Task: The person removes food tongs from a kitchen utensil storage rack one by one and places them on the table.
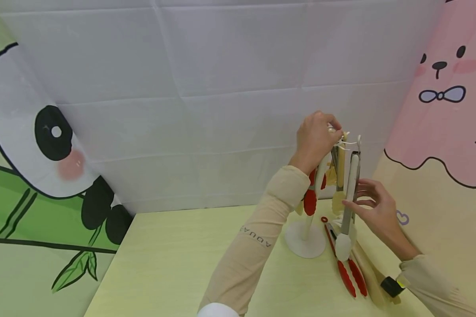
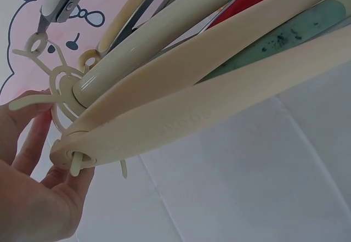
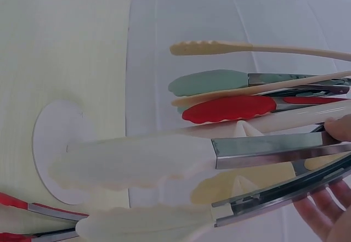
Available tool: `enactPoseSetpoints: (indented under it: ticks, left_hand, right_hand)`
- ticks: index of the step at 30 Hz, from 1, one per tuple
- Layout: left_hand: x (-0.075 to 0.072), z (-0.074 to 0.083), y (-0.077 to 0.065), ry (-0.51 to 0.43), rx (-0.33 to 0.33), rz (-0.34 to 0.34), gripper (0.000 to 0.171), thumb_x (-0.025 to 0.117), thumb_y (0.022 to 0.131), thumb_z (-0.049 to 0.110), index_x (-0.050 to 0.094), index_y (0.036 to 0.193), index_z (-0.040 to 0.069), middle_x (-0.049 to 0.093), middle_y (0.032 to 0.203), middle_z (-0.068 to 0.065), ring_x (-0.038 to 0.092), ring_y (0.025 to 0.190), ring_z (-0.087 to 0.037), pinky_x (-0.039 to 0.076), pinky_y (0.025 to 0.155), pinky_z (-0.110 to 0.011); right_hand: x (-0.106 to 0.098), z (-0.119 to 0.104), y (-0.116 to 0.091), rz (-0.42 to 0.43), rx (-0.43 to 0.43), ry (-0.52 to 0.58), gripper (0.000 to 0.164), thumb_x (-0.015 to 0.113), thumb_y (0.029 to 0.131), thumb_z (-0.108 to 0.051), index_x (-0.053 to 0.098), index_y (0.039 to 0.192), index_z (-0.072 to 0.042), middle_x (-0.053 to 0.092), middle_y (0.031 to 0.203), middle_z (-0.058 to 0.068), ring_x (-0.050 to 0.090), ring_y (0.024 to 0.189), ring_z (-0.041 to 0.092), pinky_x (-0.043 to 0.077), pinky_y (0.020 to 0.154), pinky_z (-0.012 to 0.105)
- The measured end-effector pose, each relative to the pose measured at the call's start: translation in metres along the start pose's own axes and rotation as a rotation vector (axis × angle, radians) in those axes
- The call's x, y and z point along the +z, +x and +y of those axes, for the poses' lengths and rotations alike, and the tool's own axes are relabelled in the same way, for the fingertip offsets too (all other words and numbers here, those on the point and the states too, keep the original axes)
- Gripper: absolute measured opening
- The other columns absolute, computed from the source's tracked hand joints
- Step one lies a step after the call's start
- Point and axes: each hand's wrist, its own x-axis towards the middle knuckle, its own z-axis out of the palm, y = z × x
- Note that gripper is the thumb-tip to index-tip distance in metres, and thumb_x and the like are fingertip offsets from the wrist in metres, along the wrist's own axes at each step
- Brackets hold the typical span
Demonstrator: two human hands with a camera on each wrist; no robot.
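Note:
My left hand (image 1: 316,136) holds the top of a cream utensil stand (image 1: 305,240), its fingers at the hook ring (image 2: 53,85). White-tipped metal tongs (image 3: 164,157) hang upright on the right side, their end loop (image 2: 38,43) at the outer end of a hook. My right hand (image 1: 377,209) grips these tongs, thumb on one arm and fingers along the other. Beige tongs (image 2: 148,124) hang close to my left fingers, a hook poking through their hole. Also hanging are red-tipped tongs (image 3: 230,109), green-tipped tongs (image 3: 211,82) and yellow-tipped tongs (image 3: 241,184).
Red-tipped tongs (image 1: 346,277) lie on the pale table (image 1: 182,264) below the hanging white tips. Beside them lie beige tongs (image 1: 366,275), partly under my right forearm. A white cloth wall (image 1: 222,123) stands behind the stand, with a pink cartoon panel (image 1: 432,123) at right.

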Motion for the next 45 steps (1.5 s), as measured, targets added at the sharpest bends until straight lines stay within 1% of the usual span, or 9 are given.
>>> enactPoseSetpoints:
  ticks: [8,13,20,22,28,30,34,41,45]
  left_hand:
    - [0.000,0.000,-0.001,0.006,-0.006,0.003,0.007,0.070,0.086,0.030,0.074,0.087,0.024,0.062,0.099,0.008,0.057,0.087,-0.006,0.044,0.064,-0.017]
    - [0.000,0.000,-0.001,0.012,-0.001,-0.001,0.008,0.070,0.086,0.030,0.074,0.088,0.024,0.061,0.098,0.007,0.056,0.085,-0.006,0.044,0.063,-0.016]
    - [0.000,0.000,0.000,0.015,-0.007,-0.001,0.007,0.070,0.086,0.030,0.074,0.088,0.025,0.061,0.096,0.008,0.055,0.083,-0.006,0.042,0.061,-0.016]
    - [0.000,0.000,0.000,0.019,-0.006,0.001,0.007,0.070,0.086,0.030,0.074,0.088,0.025,0.061,0.097,0.008,0.056,0.083,-0.006,0.042,0.060,-0.016]
    - [0.000,0.000,0.000,0.023,0.002,0.003,0.007,0.070,0.086,0.030,0.074,0.088,0.025,0.062,0.098,0.008,0.056,0.082,-0.006,0.042,0.059,-0.016]
    - [0.000,0.000,0.000,0.026,0.006,0.004,0.007,0.070,0.086,0.030,0.074,0.088,0.025,0.062,0.098,0.007,0.056,0.081,-0.006,0.043,0.059,-0.017]
    - [-0.001,0.000,0.000,0.028,0.011,0.004,0.007,0.070,0.086,0.030,0.074,0.088,0.025,0.062,0.097,0.008,0.056,0.081,-0.006,0.043,0.059,-0.017]
    - [-0.001,0.000,-0.001,0.024,0.011,0.003,0.007,0.070,0.086,0.031,0.074,0.088,0.025,0.062,0.099,0.008,0.057,0.084,-0.006,0.043,0.062,-0.017]
    - [-0.001,0.001,-0.002,0.016,0.009,0.000,0.007,0.070,0.086,0.030,0.074,0.088,0.024,0.061,0.099,0.008,0.056,0.084,-0.006,0.043,0.062,-0.016]
  right_hand:
    - [-0.005,-0.003,-0.002,-0.003,-0.005,-0.055,0.058,0.077,0.076,-0.001,0.048,0.128,0.000,0.056,0.104,-0.010,0.054,0.090,0.003,0.047,0.072,0.011]
    - [-0.009,-0.001,-0.002,-0.001,-0.012,-0.074,0.061,0.077,0.075,0.001,0.048,0.129,-0.001,0.055,0.105,-0.010,0.054,0.090,0.004,0.046,0.072,0.010]
    - [-0.012,-0.033,-0.005,0.008,-0.046,-0.074,0.057,0.076,0.072,0.009,0.049,0.123,0.007,0.057,0.100,-0.004,0.055,0.086,0.007,0.046,0.070,0.009]
    - [-0.014,-0.029,-0.005,0.009,-0.045,-0.083,0.058,0.076,0.072,0.009,0.049,0.123,0.007,0.057,0.100,-0.004,0.054,0.086,0.006,0.046,0.069,0.009]
    - [-0.019,-0.001,-0.003,0.012,-0.039,-0.122,0.062,0.078,0.070,0.007,0.050,0.125,0.004,0.057,0.100,-0.007,0.054,0.086,0.004,0.044,0.069,0.007]
    - [-0.020,0.004,-0.003,0.014,-0.041,-0.133,0.063,0.079,0.070,0.006,0.050,0.126,0.003,0.057,0.101,-0.007,0.054,0.086,0.003,0.044,0.069,0.007]
    - [-0.022,0.006,-0.003,0.031,-0.043,-0.154,0.065,0.081,0.068,0.006,0.051,0.126,0.001,0.058,0.101,-0.004,0.054,0.086,0.003,0.045,0.069,0.008]
    - [-0.026,0.006,-0.005,0.044,-0.071,-0.169,0.063,0.079,0.066,0.010,0.053,0.123,0.005,0.058,0.099,0.003,0.053,0.084,0.003,0.043,0.068,0.006]
    - [-0.028,0.009,-0.006,0.046,-0.073,-0.190,0.064,0.081,0.065,0.008,0.054,0.123,0.003,0.059,0.099,0.006,0.053,0.084,0.002,0.043,0.068,0.007]
